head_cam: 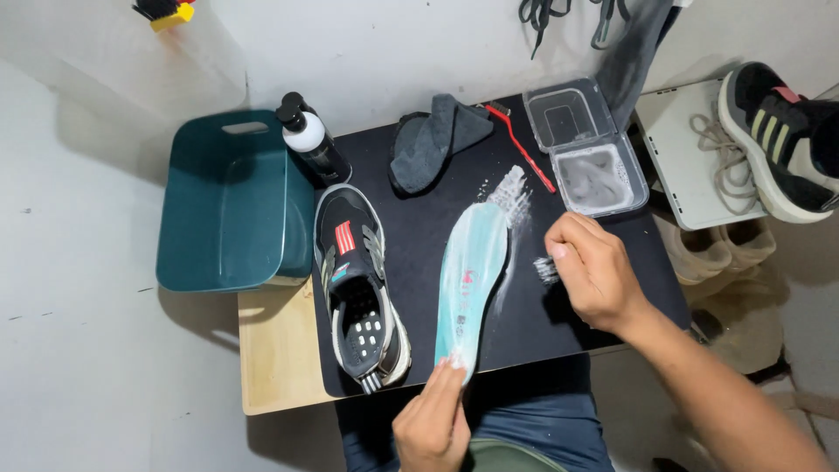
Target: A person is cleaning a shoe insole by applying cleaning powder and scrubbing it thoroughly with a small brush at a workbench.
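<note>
A pale teal shoe insole (472,284), smeared with white foam, lies lengthwise on a black mat (542,319). My left hand (430,426) pinches its near end at the mat's front edge. To the insole's right, my right hand (592,271) is closed around a small brush (545,269); only its pale bristles show, touching the mat beside the insole. White foam streaks (514,194) mark the mat beyond the insole's far end. A black sneaker (360,287) without laces stands to the left of the insole.
A teal basin (229,205) sits at the left, a black pump bottle (312,140) beside it. Behind are a dark grey cloth (433,140), a red-handled brush (524,147) and a clear box of foamy water (599,179). Another sneaker (776,140) and laces (718,156) rest at the right.
</note>
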